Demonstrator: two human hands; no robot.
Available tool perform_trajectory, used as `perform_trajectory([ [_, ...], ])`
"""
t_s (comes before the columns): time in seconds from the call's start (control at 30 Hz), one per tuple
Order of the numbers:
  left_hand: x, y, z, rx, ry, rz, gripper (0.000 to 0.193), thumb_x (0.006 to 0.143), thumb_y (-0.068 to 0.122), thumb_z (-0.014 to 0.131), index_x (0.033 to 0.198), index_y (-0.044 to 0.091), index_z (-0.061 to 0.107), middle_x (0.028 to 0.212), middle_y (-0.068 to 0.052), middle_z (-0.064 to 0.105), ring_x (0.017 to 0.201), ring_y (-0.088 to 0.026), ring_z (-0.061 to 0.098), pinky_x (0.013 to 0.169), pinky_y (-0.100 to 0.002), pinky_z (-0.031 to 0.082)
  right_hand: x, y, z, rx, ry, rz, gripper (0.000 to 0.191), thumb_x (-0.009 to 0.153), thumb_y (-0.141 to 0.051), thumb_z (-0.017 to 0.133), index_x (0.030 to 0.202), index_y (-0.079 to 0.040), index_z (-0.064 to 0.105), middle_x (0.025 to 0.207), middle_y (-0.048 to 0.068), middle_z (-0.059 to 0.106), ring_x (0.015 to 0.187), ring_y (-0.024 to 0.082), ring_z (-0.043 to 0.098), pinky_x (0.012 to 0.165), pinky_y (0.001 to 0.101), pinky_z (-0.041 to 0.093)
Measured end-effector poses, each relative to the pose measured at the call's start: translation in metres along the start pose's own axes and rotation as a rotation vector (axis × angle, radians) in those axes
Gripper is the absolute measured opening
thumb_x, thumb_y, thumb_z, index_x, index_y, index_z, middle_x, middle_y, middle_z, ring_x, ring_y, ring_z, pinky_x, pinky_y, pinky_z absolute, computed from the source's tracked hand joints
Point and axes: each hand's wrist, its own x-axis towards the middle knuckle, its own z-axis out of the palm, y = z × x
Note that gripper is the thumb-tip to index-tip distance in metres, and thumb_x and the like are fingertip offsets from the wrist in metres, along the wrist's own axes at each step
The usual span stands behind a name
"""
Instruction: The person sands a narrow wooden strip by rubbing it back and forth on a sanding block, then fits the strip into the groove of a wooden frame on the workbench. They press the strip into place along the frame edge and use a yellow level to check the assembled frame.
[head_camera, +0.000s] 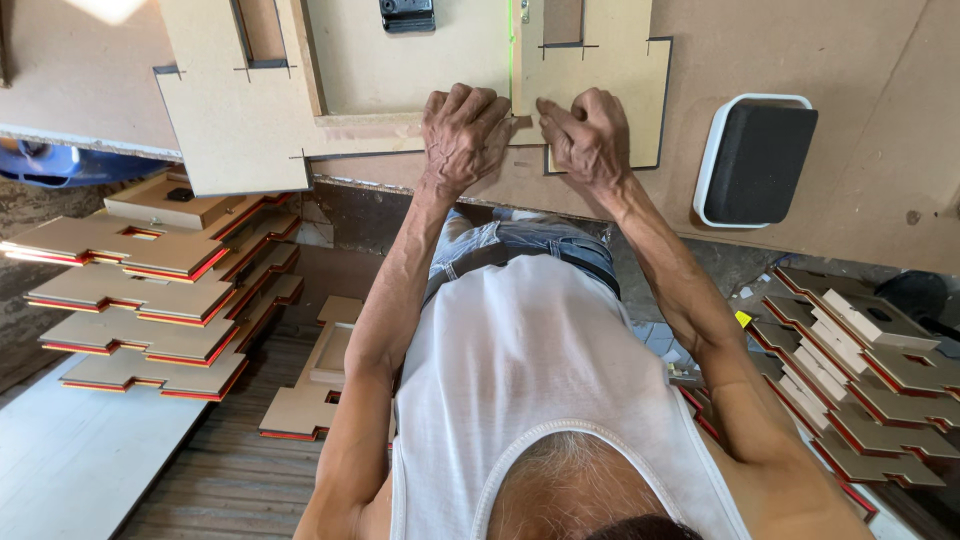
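The big brown workbench (860, 60) fills the top of my view, and the notched fibreboard panel (240, 110) lies flat on its near edge. To the right rests a dark pad in a white frame (752, 160). Stacks of similar cut boards (150, 290) stand on the floor at both sides. My left hand (462, 135) and right hand (588, 135) are curled, fingers pressing down on the panel's near edge, close together.

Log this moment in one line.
left hand: curled on notched brown fibreboard panel edge; right hand: curled beside it; black pad in white tray
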Motion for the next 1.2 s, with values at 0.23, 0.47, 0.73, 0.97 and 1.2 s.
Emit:
perform_trajectory([
  [0.23,0.001,0.005,-0.002,0.025,0.026,-0.013,0.024,0.092,0.033,0.079,0.102,0.012,0.074,0.099,0.001,0.067,0.092,-0.019,0.058,0.078,-0.038,0.045,-0.012,0.003,0.012,0.179,0.064,0.211,0.025,0.100,-0.025,0.076,0.115,-0.004,0.077,0.091,0.005,0.059,0.078,0.017,0.055,0.068,0.0332,0.053],
  [0.47,0.005,0.001,-0.002,-0.048,0.018,-0.008,0.024,0.095,0.034,0.078,0.098,0.010,0.073,0.095,-0.001,0.067,0.087,-0.020,0.060,0.075,-0.037,0.047,-0.028,-0.037,0.028,0.282,-0.021,0.243,0.028,0.090,-0.014,0.075,0.116,-0.004,0.075,0.095,0.009,0.065,0.078,0.018,0.064,0.058,0.0300,0.056],
  [0.73,0.000,-0.003,0.001,-0.035,0.011,0.036,0.017,0.096,0.024,0.073,0.101,0.008,0.073,0.098,-0.004,0.068,0.090,-0.021,0.061,0.078,-0.038,0.048,0.002,-0.035,0.059,0.164,-0.093,0.296,0.023,0.075,-0.006,0.079,0.095,-0.001,0.068,0.084,0.010,0.056,0.071,0.020,0.057,0.055,0.0340,0.050],
  [0.97,0.004,-0.007,0.004,-0.081,0.010,0.054,0.018,0.099,0.024,0.070,0.103,0.007,0.072,0.098,-0.005,0.067,0.089,-0.020,0.061,0.080,-0.039,0.049,0.017,-0.029,0.053,0.093,-0.137,0.300,0.031,0.072,-0.004,0.079,0.100,0.003,0.068,0.090,0.013,0.059,0.073,0.022,0.060,0.057,0.0326,0.053],
  [1.2,0.001,-0.004,-0.005,-0.068,-0.134,-0.033,0.032,0.097,0.032,0.073,0.111,0.003,0.071,0.109,-0.008,0.065,0.098,-0.025,0.060,0.083,-0.042,0.051,0.012,-0.001,-0.019,0.590,0.100,0.322,0.043,0.096,0.011,0.065,0.137,-0.005,0.065,0.116,0.016,0.066,0.082,0.013,0.071,0.066,0.0238,0.063],
])
